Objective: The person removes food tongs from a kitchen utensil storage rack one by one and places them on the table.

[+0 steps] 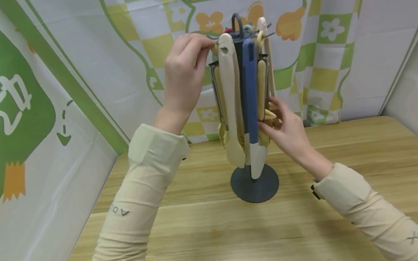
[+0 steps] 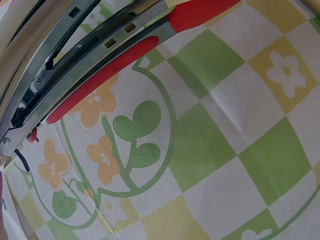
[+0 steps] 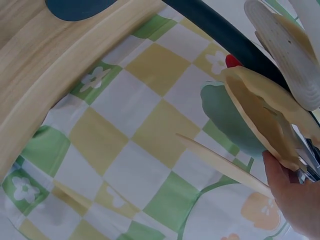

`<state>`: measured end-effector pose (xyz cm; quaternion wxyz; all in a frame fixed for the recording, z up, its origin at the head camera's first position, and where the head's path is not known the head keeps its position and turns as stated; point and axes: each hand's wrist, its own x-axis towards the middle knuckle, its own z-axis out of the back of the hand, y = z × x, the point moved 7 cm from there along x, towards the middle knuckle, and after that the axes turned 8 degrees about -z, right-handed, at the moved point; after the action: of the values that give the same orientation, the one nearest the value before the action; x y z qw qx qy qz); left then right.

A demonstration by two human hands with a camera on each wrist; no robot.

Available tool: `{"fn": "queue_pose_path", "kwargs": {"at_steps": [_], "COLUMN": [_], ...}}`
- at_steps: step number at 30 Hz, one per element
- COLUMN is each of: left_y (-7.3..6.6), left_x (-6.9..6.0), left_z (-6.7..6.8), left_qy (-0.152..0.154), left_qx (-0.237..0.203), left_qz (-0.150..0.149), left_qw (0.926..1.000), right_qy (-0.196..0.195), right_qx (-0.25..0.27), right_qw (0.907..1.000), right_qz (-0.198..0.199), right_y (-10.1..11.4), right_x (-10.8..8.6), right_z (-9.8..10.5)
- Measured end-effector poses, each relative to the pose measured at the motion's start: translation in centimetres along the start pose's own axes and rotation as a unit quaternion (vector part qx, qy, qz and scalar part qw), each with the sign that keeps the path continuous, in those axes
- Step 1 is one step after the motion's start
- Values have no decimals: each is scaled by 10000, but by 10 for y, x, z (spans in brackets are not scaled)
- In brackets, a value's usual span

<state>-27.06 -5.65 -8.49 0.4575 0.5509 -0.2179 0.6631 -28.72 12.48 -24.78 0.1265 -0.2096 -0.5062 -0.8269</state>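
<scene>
A dark upright rack with a round base (image 1: 256,192) carries hanging utensils, among them a cream spoon (image 1: 231,102) and a blue-handled spatula (image 1: 251,82). My left hand (image 1: 183,71), high on its left side, pinches the end of a rack hook; what hangs there is partly hidden by the fingertips. Lower on the right, my right hand (image 1: 290,132) grips the head of yellow tongs (image 1: 262,90) between thumb and fingers. The right wrist view shows the tongs' hollow yellow head (image 3: 255,110) at my fingertips (image 3: 272,165). Red-handled tongs (image 2: 110,75) hang close by in the left wrist view.
The rack stands on a wooden table (image 1: 213,233) near its back edge. Behind it hangs a patterned curtain (image 1: 151,33) with checks and flowers. A green and white wall panel (image 1: 5,106) rises at the left, and a pale wall (image 1: 414,59) at the right.
</scene>
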Motion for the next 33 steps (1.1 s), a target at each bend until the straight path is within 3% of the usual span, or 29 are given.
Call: {"fn": "queue_pose_path", "kwargs": {"at_steps": [13,33], "left_y": [1,1], "left_x": [-1,-2], "left_z": [1,0], "left_qy": [-134,-171], "left_qx": [-216,-202], "left_qz": [176,108], "left_qw": [9995,9996], "right_qy": [-100,-142], "right_qx": [-115,-302], "right_qw": [9997,9993], "right_qz": [167,194], "right_y": [-3,1], "right_x": [-6,-6], "right_z": [10,19]}}
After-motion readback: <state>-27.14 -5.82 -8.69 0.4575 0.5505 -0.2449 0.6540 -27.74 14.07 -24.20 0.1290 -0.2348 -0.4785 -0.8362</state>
